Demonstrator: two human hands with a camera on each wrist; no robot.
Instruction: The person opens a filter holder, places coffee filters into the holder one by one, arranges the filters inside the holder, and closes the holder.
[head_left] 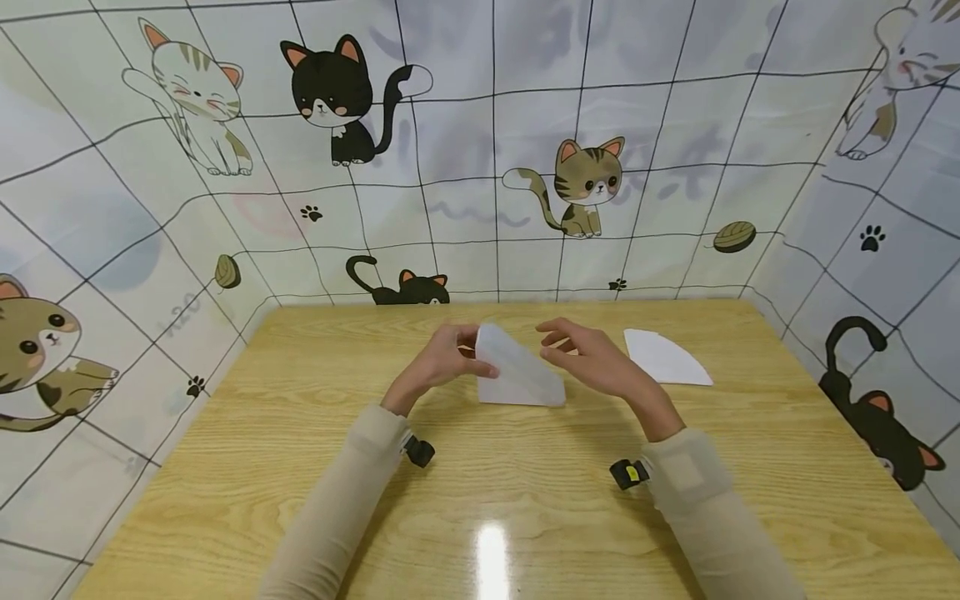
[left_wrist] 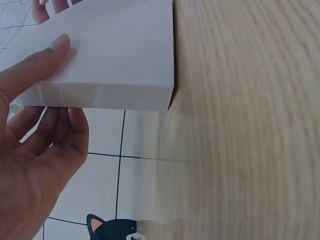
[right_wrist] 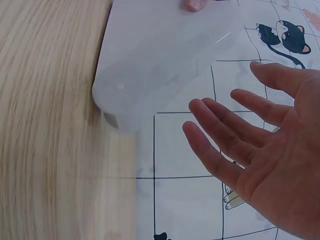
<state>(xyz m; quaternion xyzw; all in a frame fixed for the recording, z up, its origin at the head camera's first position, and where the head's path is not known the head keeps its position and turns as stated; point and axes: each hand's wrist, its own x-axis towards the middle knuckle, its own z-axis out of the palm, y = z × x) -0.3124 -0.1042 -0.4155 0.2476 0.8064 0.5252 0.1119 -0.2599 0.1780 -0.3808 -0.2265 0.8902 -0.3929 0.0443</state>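
Tabletop (head_left: 525, 475), box (head_left: 521, 377) in left grip (head_left: 446, 357)

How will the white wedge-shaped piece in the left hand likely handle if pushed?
The white wedge-shaped piece is probably stiff: its edges look straight with only the left hand gripping one end. Stood upright, it might tip easily, being thin for its breadth.

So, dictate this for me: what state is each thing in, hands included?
White box: held at one end.
White fan-shaped piece: lying on the table.
Left hand: gripping the box.
Right hand: open, apart from the box.
Sleeves: down.
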